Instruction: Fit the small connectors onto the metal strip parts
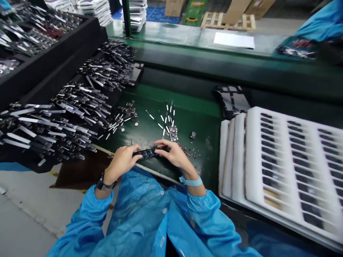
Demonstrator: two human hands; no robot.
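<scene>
I have a dark green, smooth-topped workbench (pixel 209 157) across the view. Filling its left side: a black, thick-rimmed tray (pixel 55 59), with big heaps of thin black-and-silver strips (pixel 80 101) beside it. On the right, a stack of white foam trays (pixel 253 160), dark flat pieces in the top one's slots. Wearer's sleeves are glossy light-blue fabric (pixel 142 207).

Further back on the bench, right of centre: a flat black-and-silver part (pixel 233 100).

My left hand (pixel 123 159), black watch on the wrist, pinches one end of a narrow black bar-shaped board (pixel 148 153). My right hand (pixel 173 155), pale-blue wristband, grips the other end, thumb and fingers closed on it. The board sits between both hands, above the bench's near edge, roughly level, right end slightly higher in view.

Just beyond the hands: a loose fan of slim black-and-white strips (pixel 167 117), a spill of tiny silver-and-black components (pixel 125 114) to its left, one small dark block (pixel 192 135) on its right, and tiny copper-coloured bits (pixel 189 151) beside the right hand.
</scene>
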